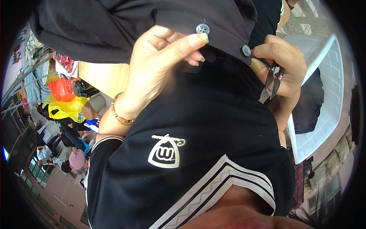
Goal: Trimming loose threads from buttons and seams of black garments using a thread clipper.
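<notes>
A dark grey garment [129, 26] is spread across the top of the view, with two dark round buttons along its edge. My left hand [162, 57] pinches that edge, the thumb lying against the left button [203, 29]. A short loose thread stands up from this button. At the garment's right corner, beside the other button [245, 50], my right hand [284, 61] is closed, its thumb and forefinger on the cloth. Small dark-bladed thread snips [271, 82] are tucked in the same hand, their blades pointing back toward me. Part of the snips is hidden by the fingers.
To the right stands a white plastic bin [331, 76] with dark cloth [310, 103] inside. At left are a pale wooden tabletop [105, 78], a yellow bag [68, 108], a red plastic bag [63, 89] and a black-lidded container [79, 88]. Several people sit farther off at left.
</notes>
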Demonstrator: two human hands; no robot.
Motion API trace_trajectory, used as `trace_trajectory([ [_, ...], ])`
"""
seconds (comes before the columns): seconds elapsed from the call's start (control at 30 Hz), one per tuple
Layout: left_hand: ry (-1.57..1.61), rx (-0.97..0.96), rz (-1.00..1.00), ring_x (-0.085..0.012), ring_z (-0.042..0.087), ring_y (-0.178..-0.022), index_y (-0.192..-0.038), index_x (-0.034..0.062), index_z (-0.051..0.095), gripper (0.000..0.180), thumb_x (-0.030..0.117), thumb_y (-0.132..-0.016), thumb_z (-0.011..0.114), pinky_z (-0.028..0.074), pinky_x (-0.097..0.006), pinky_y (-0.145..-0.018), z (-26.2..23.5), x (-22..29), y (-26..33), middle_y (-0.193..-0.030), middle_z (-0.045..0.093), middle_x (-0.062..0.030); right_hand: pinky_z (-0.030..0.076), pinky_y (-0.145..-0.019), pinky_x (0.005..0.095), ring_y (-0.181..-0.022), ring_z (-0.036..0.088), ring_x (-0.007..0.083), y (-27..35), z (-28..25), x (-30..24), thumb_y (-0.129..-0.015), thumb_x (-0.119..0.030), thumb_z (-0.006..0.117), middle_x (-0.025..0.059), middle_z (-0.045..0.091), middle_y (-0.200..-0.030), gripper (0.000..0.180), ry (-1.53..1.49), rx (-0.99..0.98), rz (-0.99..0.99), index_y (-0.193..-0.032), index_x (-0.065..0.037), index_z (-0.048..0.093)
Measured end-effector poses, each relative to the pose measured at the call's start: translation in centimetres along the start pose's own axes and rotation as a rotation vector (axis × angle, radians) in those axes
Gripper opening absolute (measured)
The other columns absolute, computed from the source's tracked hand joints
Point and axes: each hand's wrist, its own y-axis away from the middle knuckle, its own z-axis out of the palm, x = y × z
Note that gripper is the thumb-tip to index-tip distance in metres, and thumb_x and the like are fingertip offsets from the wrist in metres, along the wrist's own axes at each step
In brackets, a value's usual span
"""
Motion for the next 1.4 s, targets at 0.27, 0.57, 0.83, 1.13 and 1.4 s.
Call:
trace_trajectory([
  [0.27,-0.093,-0.073,0.439,-0.0131,0.069,-0.075,-0.096,-0.0071,0.070,0.010,-0.006,-0.086,0.070,0.057,-0.024,-0.071,1.6,0.3,-1.3,-0.088,0.073,-0.0135,0.037,-0.053,0.0232,-0.062,0.051,0.0097,0.0,0.0,-0.3,-0.064,-0.002,0.076,0.0016,0.056,-0.075,0.027,0.004,0.165,0.169,-0.090,-0.002,0.070],
  [0.57,-0.327,-0.062,0.686,-0.0135,0.071,-0.075,-0.090,-0.0061,0.072,0.007,-0.005,-0.083,0.073,0.057,-0.023,-0.069,1.0,-0.2,-3.0,-0.084,0.075,-0.0113,0.040,-0.080,0.0272,-0.091,0.054,0.0174,-0.4,0.0,-1.5,-0.085,-0.022,0.069,0.0126,0.063,-0.102,0.040,0.047,0.260,0.087,-0.114,0.004,0.062],
  [0.83,-0.361,-0.038,0.707,-0.0126,0.071,-0.073,-0.088,-0.0055,0.072,0.005,-0.005,-0.083,0.073,0.057,-0.022,-0.067,1.1,-0.4,-2.9,-0.083,0.075,-0.0105,0.044,-0.066,0.0231,-0.081,0.060,0.0161,-0.8,0.6,-0.5,-0.077,-0.016,0.078,0.0125,0.068,-0.098,0.038,0.157,0.241,-0.068,-0.109,0.004,0.071],
  [1.13,-0.481,0.009,0.690,-0.0099,0.070,-0.069,-0.087,-0.0033,0.074,0.005,-0.001,-0.082,0.075,0.056,-0.020,-0.064,0.9,-0.4,-2.8,-0.078,0.075,-0.0074,0.047,-0.067,0.0239,-0.079,0.061,0.0167,-1.6,0.2,-0.5,-0.076,-0.011,0.078,0.0129,0.067,-0.095,0.039,0.156,0.179,-0.115,-0.111,0.004,0.071],
  [1.4,-0.579,-0.043,0.700,-0.0069,0.066,-0.057,-0.086,-0.0031,0.074,0.005,0.002,-0.084,0.075,0.051,-0.019,-0.050,0.6,0.1,-2.7,-0.070,0.073,-0.0056,0.045,-0.064,0.0224,-0.077,0.060,0.0156,-2.4,-0.3,-0.4,-0.074,-0.011,0.078,0.0119,0.067,-0.093,0.040,0.198,0.111,-0.151,-0.111,0.003,0.071],
])
